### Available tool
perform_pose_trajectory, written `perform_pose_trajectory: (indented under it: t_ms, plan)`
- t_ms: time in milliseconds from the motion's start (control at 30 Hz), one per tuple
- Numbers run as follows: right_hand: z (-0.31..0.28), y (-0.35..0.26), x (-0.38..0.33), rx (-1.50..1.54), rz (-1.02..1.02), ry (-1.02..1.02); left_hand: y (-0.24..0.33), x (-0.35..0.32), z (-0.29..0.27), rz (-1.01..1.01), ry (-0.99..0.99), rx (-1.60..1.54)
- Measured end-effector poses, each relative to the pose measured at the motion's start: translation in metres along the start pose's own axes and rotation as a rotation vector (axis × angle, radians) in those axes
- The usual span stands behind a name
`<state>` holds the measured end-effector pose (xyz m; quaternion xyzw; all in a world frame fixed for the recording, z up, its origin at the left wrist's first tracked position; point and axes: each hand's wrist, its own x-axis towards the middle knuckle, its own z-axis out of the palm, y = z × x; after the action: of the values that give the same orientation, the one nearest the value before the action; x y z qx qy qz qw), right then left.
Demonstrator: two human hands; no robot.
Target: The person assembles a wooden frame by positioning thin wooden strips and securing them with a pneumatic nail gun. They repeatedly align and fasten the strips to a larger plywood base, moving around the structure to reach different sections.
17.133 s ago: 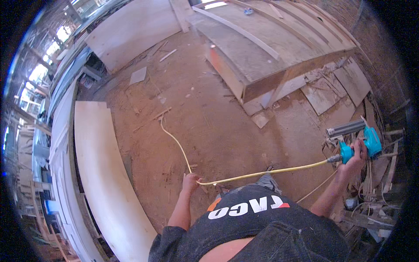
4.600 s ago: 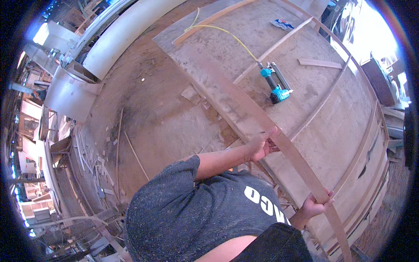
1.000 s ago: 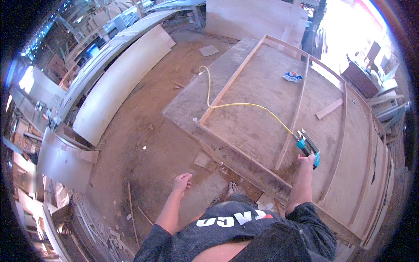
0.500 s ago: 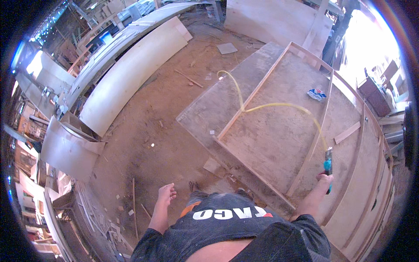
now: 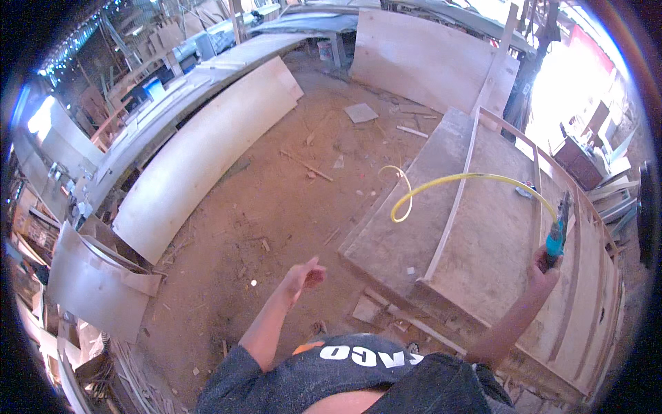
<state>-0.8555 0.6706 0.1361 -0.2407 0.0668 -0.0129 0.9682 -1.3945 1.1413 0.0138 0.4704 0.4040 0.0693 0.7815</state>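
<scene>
My right hand (image 5: 543, 270) is closed around the grip of a teal and black air nail gun (image 5: 555, 243), lifted over the wooden frame. From the gun a yellow air hose (image 5: 455, 178) arcs away to the left and loops above the frame. The frame, made of pale wooden strips (image 5: 449, 228), lies on a large worn board (image 5: 386, 228) to my right. My left hand (image 5: 303, 277) hangs in the air over the dirt floor, slightly blurred. Nothing shows in it, and its fingers are loosely bent and partly apart.
A blue and white packet (image 5: 526, 190) lies within the frame, partly behind the hose. A long curved plywood sheet (image 5: 207, 159) leans along a bench at the left. Another plywood panel (image 5: 427, 58) stands at the back. Wood scraps (image 5: 307, 165) litter the floor.
My right hand has carried the nail gun up and away from me, and the hose has swung with it. My left hand has moved right and forward. The whole view has shifted.
</scene>
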Motion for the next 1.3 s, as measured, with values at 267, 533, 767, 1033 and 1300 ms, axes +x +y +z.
perform_pose_trajectory:
  t_ms: [267,533,767,1033,1300]
  plan:
    - [0.087,0.083,-0.221,-0.243,-0.006,0.014,0.115,0.013,0.041,0.388,-0.351,0.109]
    - [0.041,0.103,-0.304,-0.237,0.017,-0.105,0.145,0.002,-0.014,0.156,-0.585,1.069]
    - [0.015,0.13,-0.322,-0.493,-0.162,0.274,0.174,0.057,-0.061,0.338,-0.517,1.083]
    - [0.001,0.188,-0.384,-0.386,-0.386,0.288,0.194,0.194,0.058,0.861,-0.702,1.06]
    - [-0.013,0.229,-0.48,-0.494,-0.56,0.913,0.144,0.226,0.161,1.19,-1.176,1.142]
